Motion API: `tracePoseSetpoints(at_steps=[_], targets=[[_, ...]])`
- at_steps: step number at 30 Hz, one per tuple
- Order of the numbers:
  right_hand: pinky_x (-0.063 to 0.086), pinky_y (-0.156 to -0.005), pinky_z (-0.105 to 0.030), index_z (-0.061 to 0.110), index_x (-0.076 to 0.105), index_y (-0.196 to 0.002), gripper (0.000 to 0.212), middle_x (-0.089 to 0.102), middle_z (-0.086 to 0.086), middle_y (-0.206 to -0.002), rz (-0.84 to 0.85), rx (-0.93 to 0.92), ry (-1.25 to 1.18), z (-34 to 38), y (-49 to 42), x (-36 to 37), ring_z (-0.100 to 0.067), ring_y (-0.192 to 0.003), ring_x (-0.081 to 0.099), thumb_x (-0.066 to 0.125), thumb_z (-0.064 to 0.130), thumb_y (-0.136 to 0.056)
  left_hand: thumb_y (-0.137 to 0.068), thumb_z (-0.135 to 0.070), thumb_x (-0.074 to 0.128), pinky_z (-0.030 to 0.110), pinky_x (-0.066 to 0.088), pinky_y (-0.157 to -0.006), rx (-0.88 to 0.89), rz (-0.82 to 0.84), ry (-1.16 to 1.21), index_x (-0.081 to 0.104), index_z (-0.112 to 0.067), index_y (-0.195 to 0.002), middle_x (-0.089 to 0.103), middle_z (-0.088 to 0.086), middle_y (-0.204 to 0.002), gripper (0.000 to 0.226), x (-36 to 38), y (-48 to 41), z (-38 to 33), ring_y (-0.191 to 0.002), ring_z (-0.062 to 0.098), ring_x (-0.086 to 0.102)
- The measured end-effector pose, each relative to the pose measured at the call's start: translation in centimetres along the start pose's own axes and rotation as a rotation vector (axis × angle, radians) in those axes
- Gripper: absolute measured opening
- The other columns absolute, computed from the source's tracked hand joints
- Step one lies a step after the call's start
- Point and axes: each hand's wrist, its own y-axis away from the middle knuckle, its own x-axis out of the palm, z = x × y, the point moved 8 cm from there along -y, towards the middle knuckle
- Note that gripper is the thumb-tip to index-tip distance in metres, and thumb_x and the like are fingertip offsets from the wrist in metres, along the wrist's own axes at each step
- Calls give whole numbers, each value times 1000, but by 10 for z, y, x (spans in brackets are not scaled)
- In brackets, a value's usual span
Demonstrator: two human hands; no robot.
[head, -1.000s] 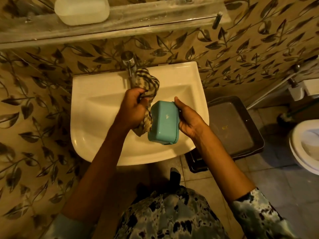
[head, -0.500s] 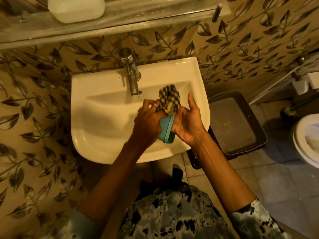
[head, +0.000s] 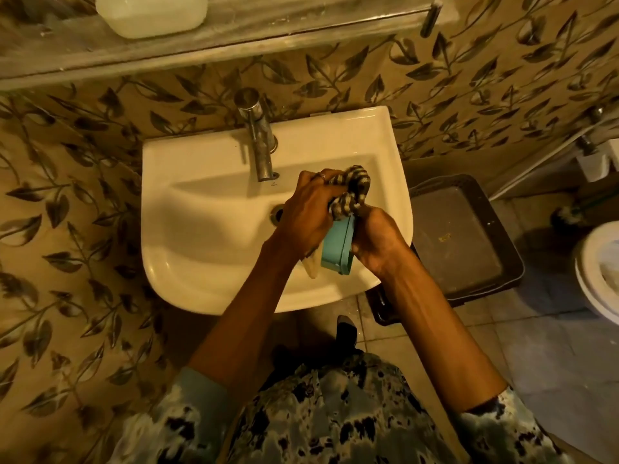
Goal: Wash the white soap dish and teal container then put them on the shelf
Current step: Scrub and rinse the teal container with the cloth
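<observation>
Over the right side of the white sink (head: 187, 209), both my hands hold the teal container (head: 337, 249) on edge. My left hand (head: 308, 212) grips a striped cloth (head: 351, 192) and presses it against the container's upper end. My right hand (head: 378, 239) clasps the container from the right, fingers curled over its top. Only the container's lower left part shows between the hands. The white soap dish (head: 152, 11) sits on the shelf (head: 234, 35) above the sink, at the top left.
A metal tap (head: 258, 139) stands at the back of the sink, left of my hands. A dark tray-like bin (head: 462, 242) sits on the floor right of the sink. A toilet (head: 599, 272) is at the far right edge. Leaf-patterned wall tiles surround the sink.
The teal container turned from flat-facing to edge-on between my hands. The cloth moved from the left of the container to its top, and both hands shifted right in the sink.
</observation>
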Motion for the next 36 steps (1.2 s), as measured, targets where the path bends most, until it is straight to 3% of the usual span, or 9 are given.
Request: tracePoseSetpoints(at_steps=[4, 10, 13, 19, 23, 26, 30, 33, 36], targets=[[53, -54, -24, 6, 64, -68, 37, 64, -6, -61, -92, 103, -236, 3, -5, -12, -14, -54, 62, 36, 9, -92, -77, -1, 71, 48, 54, -85, 53, -110, -4, 63, -21, -114, 51, 4, -128, 43, 5, 36, -17, -120, 33, 45], [51, -85, -39, 3, 55, -114, 37, 66, -18, -99, -254, 151, -235, -9, -6, -24, -30, -92, 64, 32, 29, -102, -60, 15, 74, 37, 59, -65, -9, -284, -4, 71, -7, -104, 38, 7, -125, 49, 20, 83, -18, -113, 27, 42], [50, -50, -25, 8, 65, -79, 35, 61, -9, -62, -197, 89, -182, -11, -6, -21, -17, -52, 58, 40, 22, -100, -75, 3, 67, 46, 55, -84, -99, -120, -90, 63, -9, -118, 50, 15, -128, 45, 14, 42, -21, -115, 30, 45], [54, -79, -34, 9, 62, -85, 26, 65, -11, -84, -137, 92, -189, -9, -9, -9, -21, -76, 63, 40, 16, -97, -91, -13, 52, 48, 40, -106, -32, 159, -205, 38, -20, -143, 29, 1, -155, 54, 13, -3, -20, -144, 25, 20], [55, -76, -32, 2, 59, -90, 37, 70, -14, -77, -245, 107, -369, 9, -21, -28, -23, -72, 69, 29, 20, -102, -71, 12, 65, 45, 54, -91, -2, -60, -38, 52, -13, -133, 35, 14, -151, 68, 29, 51, -20, -141, 32, 31], [40, -102, -41, -2, 47, -131, 40, 56, -21, -129, -285, 119, -444, 10, -27, -28, -34, -122, 53, 29, 21, -103, -55, 22, 70, 34, 61, -68, -59, -225, -22, 53, -11, -131, 23, 9, -154, 85, 32, 63, -14, -136, 37, 38], [44, -97, -43, -1, 39, -139, 46, 54, -22, -132, -225, 65, -477, 17, -27, -14, -33, -120, 53, 31, 26, -102, -70, 23, 57, 19, 46, -94, -83, -327, 69, 47, -14, -136, 11, 1, -158, 77, 27, 55, -1, -146, 30, 16], [52, -87, -45, 2, 45, -136, 49, 57, -20, -127, -88, 3, -546, 18, -18, -1, -31, -113, 56, 50, 29, -94, -77, 22, 47, 25, 53, -92, -225, -320, 357, 50, -13, -134, 32, 16, -150, 67, 21, 51, 18, -129, 37, 44], [51, -91, -42, 5, 48, -133, 50, 63, -17, -114, 43, -34, -609, 12, -7, 15, -28, -107, 59, 53, 34, -93, -86, 13, 40, 13, 49, -81, -271, -369, 521, 55, -3, -124, 55, 8, -122, 45, 0, 52, 13, -102, 6, 59]])
